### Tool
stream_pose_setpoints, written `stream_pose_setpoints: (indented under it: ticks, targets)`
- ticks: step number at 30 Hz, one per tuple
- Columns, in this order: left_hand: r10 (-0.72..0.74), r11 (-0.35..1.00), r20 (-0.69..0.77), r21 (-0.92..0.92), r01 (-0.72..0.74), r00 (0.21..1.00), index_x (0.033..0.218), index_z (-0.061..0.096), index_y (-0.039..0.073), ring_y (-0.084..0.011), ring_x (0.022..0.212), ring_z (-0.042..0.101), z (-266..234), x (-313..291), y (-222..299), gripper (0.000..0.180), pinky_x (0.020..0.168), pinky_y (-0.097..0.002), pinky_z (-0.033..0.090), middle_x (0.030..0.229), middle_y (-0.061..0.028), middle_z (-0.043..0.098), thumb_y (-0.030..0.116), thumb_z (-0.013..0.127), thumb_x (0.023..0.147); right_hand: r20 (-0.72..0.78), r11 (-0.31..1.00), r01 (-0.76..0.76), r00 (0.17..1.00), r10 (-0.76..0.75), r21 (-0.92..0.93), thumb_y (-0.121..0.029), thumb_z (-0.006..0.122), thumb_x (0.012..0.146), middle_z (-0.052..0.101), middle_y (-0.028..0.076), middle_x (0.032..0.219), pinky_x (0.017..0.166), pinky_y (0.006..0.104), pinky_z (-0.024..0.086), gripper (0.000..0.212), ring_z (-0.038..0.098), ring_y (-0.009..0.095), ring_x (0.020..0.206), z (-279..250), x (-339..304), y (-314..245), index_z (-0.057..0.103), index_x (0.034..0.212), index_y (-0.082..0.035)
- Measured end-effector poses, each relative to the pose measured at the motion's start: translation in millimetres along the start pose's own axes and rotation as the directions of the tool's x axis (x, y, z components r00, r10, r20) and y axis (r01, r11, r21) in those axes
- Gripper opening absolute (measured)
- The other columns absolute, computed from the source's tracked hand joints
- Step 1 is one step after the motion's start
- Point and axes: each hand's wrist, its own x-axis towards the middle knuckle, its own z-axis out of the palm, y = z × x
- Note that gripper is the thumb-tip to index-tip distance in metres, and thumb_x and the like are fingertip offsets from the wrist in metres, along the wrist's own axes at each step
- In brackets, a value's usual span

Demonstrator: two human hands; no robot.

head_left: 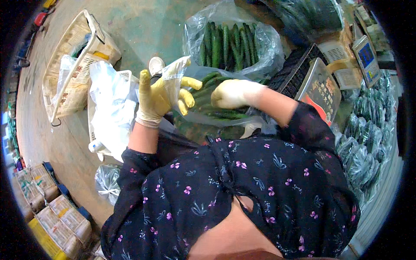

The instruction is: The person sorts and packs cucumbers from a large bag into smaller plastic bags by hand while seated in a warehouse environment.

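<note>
My left hand point(157, 96), in a yellow-coated glove, is raised with its thumb and fingers spread. A thin piece of clear plastic point(175, 82) lies across its fingers. To its right, my right hand point(234, 93), in a pale glove, is closed over the near part of a clear bag of cucumbers point(227, 113). Its curled fingers face down, so what they hold, if anything, is hidden. Just beyond, dark green cucumbers point(229, 45) stand packed side by side in an open clear plastic bag point(274, 43).
On the left are a tall cream plastic basket point(71, 78) and a crate heaped with white plastic bags point(110, 102). A black crate point(299, 71) and a scale with a display point(366, 58) are at the right. Bagged green produce point(364, 138) lines the right side.
</note>
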Motion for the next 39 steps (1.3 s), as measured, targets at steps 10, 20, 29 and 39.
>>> stream_pose_setpoints:
  ticks: [10,20,29,39]
  targets:
    - [0.016,0.973,0.124,-0.232,0.013,0.992,0.142,0.005,0.005,-0.0372,0.065,0.064,-24.8,-5.0,-0.5,0.125,0.046,-0.0392,0.053,0.105,-0.0360,0.052,0.078,0.060,0.056,-0.371,0.943,-0.163,0.889,0.268,0.291,-0.037,0.057,0.081,0.054,0.016,0.121,0.095,0.0381,0.039,0.049,0.050,0.032,0.112,104.9,126.5,142.0,0.054,0.120,-0.007]
    - [-0.027,0.968,0.099,-0.247,0.051,0.995,0.142,0.005,0.008,-0.0387,0.066,0.064,-23.5,5.8,-0.3,0.127,0.050,-0.0391,0.054,0.105,-0.0362,0.052,0.079,0.061,0.054,-0.544,0.698,0.324,0.832,0.112,0.639,-0.049,0.048,0.088,0.063,0.017,0.098,0.083,0.0369,0.044,0.051,0.058,0.029,0.092,67.8,123.9,134.5,0.060,0.097,0.000]
    - [-0.057,0.995,-0.028,-0.087,0.055,0.998,0.140,0.010,0.001,-0.0316,0.052,0.062,-13.9,3.1,0.5,0.129,0.043,-0.0342,0.052,0.097,-0.0333,0.057,0.085,0.055,0.052,0.283,0.957,-0.266,0.932,0.225,0.115,-0.052,0.050,0.080,0.060,0.023,0.108,0.086,0.0410,0.043,0.058,0.056,0.036,0.100,185.9,100.2,122.8,0.062,0.105,-0.001]
    - [-0.153,0.981,-0.149,0.094,0.167,0.977,0.132,0.017,-0.017,-0.0223,0.044,0.057,-21.5,-5.3,-5.2,0.140,0.041,-0.0246,0.047,0.084,-0.0307,0.060,0.092,0.045,0.048,0.070,0.443,0.114,0.923,-0.378,0.889,-0.025,0.055,0.088,0.065,0.011,0.098,0.073,0.0298,0.052,0.034,0.063,0.017,0.087,-15.6,31.5,124.2,0.060,0.113,-0.003]
